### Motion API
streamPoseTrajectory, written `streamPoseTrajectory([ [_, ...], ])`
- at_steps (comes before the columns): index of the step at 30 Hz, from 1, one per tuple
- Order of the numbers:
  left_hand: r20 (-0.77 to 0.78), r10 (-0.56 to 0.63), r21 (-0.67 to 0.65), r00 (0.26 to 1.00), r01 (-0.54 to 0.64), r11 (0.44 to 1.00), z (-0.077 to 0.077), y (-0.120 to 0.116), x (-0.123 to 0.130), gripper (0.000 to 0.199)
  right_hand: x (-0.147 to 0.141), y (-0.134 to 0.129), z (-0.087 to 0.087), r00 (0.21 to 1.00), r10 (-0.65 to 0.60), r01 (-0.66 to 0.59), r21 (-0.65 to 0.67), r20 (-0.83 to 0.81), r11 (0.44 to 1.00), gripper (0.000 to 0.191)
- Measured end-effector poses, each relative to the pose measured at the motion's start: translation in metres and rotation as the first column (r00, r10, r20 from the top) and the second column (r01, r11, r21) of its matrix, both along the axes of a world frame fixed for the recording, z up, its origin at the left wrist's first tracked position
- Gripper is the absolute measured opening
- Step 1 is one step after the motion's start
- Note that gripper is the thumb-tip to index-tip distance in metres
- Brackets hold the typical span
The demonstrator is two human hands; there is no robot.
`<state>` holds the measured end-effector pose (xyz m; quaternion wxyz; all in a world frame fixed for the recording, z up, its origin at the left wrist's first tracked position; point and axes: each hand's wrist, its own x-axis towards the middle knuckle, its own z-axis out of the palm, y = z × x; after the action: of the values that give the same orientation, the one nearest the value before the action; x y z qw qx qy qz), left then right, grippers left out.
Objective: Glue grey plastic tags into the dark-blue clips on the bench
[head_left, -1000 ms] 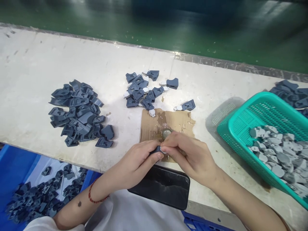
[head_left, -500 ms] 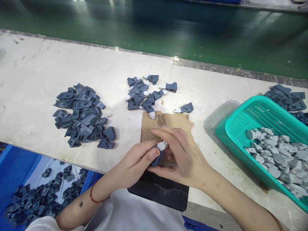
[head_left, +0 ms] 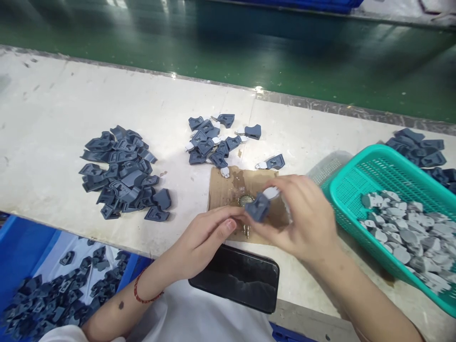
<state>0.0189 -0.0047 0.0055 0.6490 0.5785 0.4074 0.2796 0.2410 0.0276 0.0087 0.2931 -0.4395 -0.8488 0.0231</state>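
Observation:
My right hand (head_left: 306,218) grips a dark blue-grey plastic piece with a white tip (head_left: 258,207) between thumb and fingers, above a piece of brown cardboard (head_left: 223,190). My left hand (head_left: 206,237) lies just left of it with its fingers stretched out; the fingertips reach the lower left of the piece, and whether they touch it I cannot tell. A small round metallic object (head_left: 245,200) shows on the cardboard, partly hidden by my hands. Beyond the cardboard lies a group of similar pieces with white tips (head_left: 204,142), and another such piece (head_left: 275,162) lies apart.
A heap of dark pieces (head_left: 121,175) lies at left. The green basket (head_left: 351,183) holds many light grey parts (head_left: 409,232). More dark pieces (head_left: 415,147) lie behind it. A black phone (head_left: 237,278) rests at the table's front edge. A blue bin (head_left: 17,247) stands lower left.
My right hand has moved right with the plastic piece, out of my left hand's hold. The left hand has stayed nearly in place, and the metallic object has come into sight.

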Motion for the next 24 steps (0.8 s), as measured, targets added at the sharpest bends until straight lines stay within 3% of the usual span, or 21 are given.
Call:
streamPoseTrajectory([
  [4,-0.024,-0.006,0.04,1.0,0.007,0.999,-0.002,-0.001,0.0,0.033,0.019,0.011,0.004,0.938,-0.292,0.284,0.067,0.189,0.956,0.042],
  [8,-0.063,-0.034,0.106,0.997,0.041,0.994,-0.003,-0.001,0.0,0.031,0.024,0.009,0.0,0.799,-0.487,0.491,0.084,0.352,0.867,0.068],
  [11,-0.078,-0.042,0.117,0.996,0.051,0.992,-0.002,0.0,0.0,0.031,0.025,0.005,-0.004,0.76,-0.507,0.532,0.057,0.407,0.845,0.081],
  [13,-0.103,-0.046,0.119,0.994,0.059,0.991,-0.001,0.001,0.0,0.031,0.028,0.005,-0.001,0.801,-0.468,0.504,0.002,0.373,0.864,0.082],
  [16,-0.121,-0.046,0.126,0.992,0.061,0.99,0.001,0.001,0.001,0.03,0.043,0.008,0.014,0.844,-0.459,0.492,-0.06,0.276,0.869,0.063],
  [18,-0.108,-0.037,0.144,0.993,0.052,0.988,0.0,0.0,0.001,0.028,0.063,0.007,0.024,0.769,-0.566,0.606,-0.059,0.296,0.793,0.041],
  [20,-0.074,-0.021,0.169,0.997,0.033,0.985,-0.002,0.0,0.002,0.027,0.094,0.004,0.028,0.595,-0.703,0.767,-0.015,0.389,0.641,0.025],
  [21,-0.05,-0.012,0.18,0.999,0.021,0.983,-0.003,0.0,0.002,0.026,0.112,0.002,0.026,0.555,-0.714,0.789,0.002,0.426,0.614,0.024],
  [24,0.017,0.013,0.22,1.0,-0.016,0.975,-0.003,-0.001,0.001,0.024,0.167,-0.003,0.007,0.558,-0.66,0.817,-0.196,0.503,0.543,0.031],
])
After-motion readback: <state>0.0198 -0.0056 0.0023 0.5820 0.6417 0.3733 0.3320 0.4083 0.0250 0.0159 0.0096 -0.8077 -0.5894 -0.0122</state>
